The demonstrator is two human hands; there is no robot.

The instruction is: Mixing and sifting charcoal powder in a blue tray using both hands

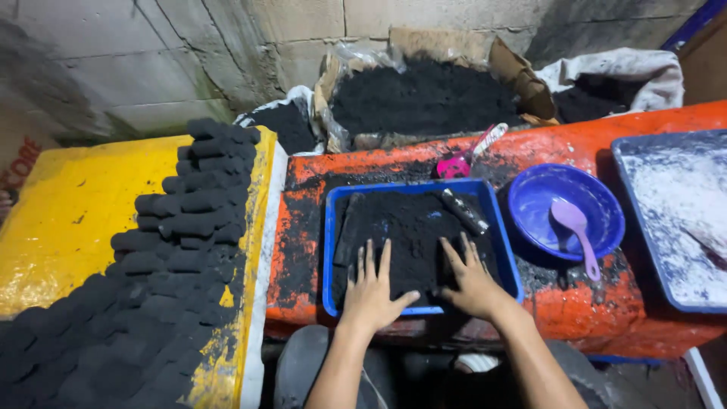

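Note:
A blue rectangular tray point(330, 250) on the orange bench holds a flat heap of black powder point(413, 227). My left hand point(372, 291) lies palm down on the powder at the tray's near edge, fingers spread. My right hand point(471, 280) rests flat beside it, fingers spread, also pressing on the powder. Neither hand holds anything. A dark cylindrical tube point(463, 210) lies at the tray's far right corner.
Rows of black cylindrical briquettes point(182, 227) cover a yellow board point(68, 212) at left. A blue bowl point(598, 201) with a purple spoon point(575, 231) stands right of the tray, then a powder-dusted blue tray point(674, 212). Sacks and a box of black powder point(424, 95) line the wall. A pink scoop point(458, 163) lies behind.

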